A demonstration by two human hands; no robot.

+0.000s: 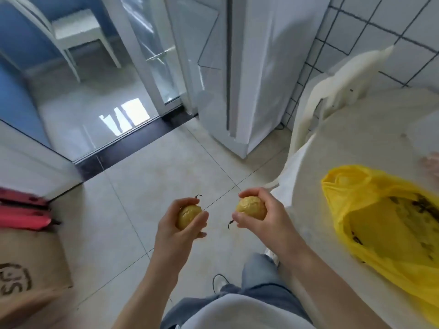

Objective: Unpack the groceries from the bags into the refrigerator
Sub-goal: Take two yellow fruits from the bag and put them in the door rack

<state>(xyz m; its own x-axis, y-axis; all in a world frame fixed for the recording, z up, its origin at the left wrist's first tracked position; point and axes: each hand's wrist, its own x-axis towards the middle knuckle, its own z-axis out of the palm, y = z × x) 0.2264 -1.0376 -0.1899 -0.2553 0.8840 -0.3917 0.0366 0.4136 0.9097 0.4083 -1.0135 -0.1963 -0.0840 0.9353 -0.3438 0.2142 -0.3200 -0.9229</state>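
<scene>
My left hand (177, 227) grips a round, wrinkled yellow fruit (187, 216) with a short dark stem. In my right hand (263, 217) I hold a second yellow fruit (250, 207) of the same kind, its stem hanging below my thumb. Both hands are in front of me, over the tiled floor. A yellow plastic bag (370, 224) lies open on the white table (356, 138) to my right, with dark-spotted yellow produce inside. The white refrigerator (251, 74) stands ahead, its doors closed.
A white plastic chair (332, 91) stands between the table and the refrigerator. A brown cardboard box (31, 264) and red items (23, 210) sit at the lower left. A glass sliding door (152, 55) and a dark threshold (128, 143) lie ahead on the left.
</scene>
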